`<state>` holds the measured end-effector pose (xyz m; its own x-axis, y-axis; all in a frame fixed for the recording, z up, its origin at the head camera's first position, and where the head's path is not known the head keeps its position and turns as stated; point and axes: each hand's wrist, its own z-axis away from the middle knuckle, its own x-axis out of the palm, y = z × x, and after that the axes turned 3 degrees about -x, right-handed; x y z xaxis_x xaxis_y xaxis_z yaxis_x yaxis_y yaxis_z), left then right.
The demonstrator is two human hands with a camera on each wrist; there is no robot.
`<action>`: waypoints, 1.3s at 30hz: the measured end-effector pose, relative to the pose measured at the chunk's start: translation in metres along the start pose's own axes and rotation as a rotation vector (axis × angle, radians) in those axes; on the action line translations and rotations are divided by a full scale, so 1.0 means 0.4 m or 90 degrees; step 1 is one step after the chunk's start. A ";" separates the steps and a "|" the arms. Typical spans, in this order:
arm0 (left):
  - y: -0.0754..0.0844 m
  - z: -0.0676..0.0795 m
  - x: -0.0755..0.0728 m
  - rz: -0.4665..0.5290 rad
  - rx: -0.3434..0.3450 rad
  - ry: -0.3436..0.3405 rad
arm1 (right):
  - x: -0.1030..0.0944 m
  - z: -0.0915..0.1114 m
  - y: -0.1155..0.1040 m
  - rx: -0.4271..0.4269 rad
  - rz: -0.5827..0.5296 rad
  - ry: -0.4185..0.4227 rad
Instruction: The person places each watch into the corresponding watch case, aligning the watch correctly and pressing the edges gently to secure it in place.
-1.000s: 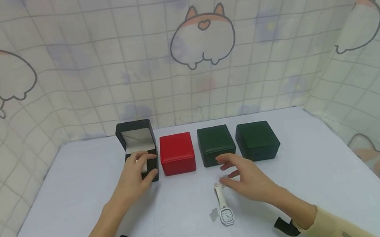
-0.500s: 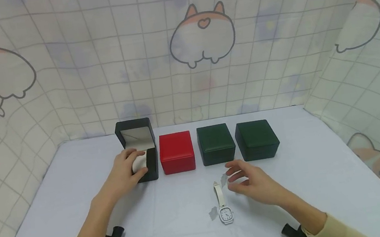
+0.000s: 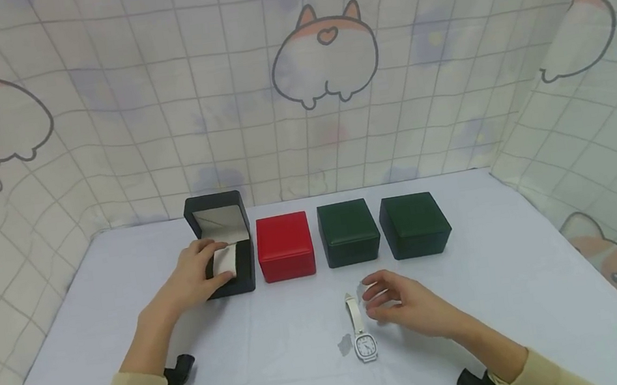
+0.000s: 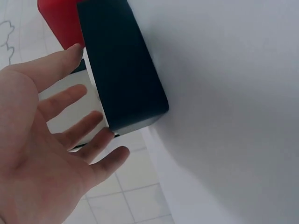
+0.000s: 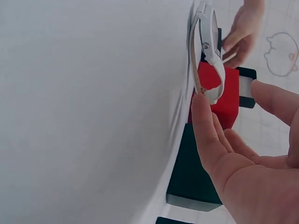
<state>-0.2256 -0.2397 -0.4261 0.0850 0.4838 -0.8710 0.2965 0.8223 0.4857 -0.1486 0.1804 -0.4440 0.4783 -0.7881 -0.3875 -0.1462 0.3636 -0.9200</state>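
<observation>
A black watch box (image 3: 245, 268) stands at the left with its lid raised and a white cushion (image 3: 226, 261) inside. Over its left side lies my left hand (image 3: 186, 279), thumb and fingers spread apart at the cushion. In the left wrist view the loosely spread fingers of that hand (image 4: 39, 140) reach to the rim of the box (image 4: 124, 70). A white wristwatch (image 3: 365, 346) lies on the table, strap pointing away. Just right of the strap hovers my right hand (image 3: 410, 306), fingers gently bent, nothing in them. The right wrist view shows its fingertips near the watch strap (image 5: 219, 77).
A red box (image 3: 285, 247) and two dark green boxes, a middle one (image 3: 348, 233) and a right one (image 3: 416, 225), stand closed in a row beside the black box. Grey patches mark the white cloth (image 3: 284, 354) near the watch. A patterned curtain (image 3: 254, 141) hangs behind.
My left hand has shifted left, uncovering more of the white cushion. My right hand has drawn back toward me, away from the green box, and stays near the watch strap.
</observation>
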 end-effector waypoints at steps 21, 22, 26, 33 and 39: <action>0.007 -0.045 -0.017 -0.092 -0.059 -0.075 | 0.011 -0.004 0.009 0.059 -0.118 -0.098; 0.007 -0.049 -0.017 -0.096 -0.066 -0.078 | 0.012 -0.005 0.008 0.059 -0.119 -0.099; 0.012 -0.061 -0.018 -0.109 -0.083 -0.089 | 0.015 -0.008 0.008 0.060 -0.116 -0.107; 0.010 -0.073 -0.018 -0.123 -0.093 -0.090 | 0.021 -0.015 0.002 0.062 -0.082 -0.123; 0.005 -0.077 -0.019 -0.102 -0.079 -0.081 | 0.026 -0.018 0.000 0.066 -0.043 -0.130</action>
<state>-0.2549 -0.2326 -0.4163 0.1673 0.3095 -0.9361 0.1979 0.9196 0.3394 -0.1496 0.1685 -0.4484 0.6501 -0.6997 -0.2964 -0.0232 0.3716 -0.9281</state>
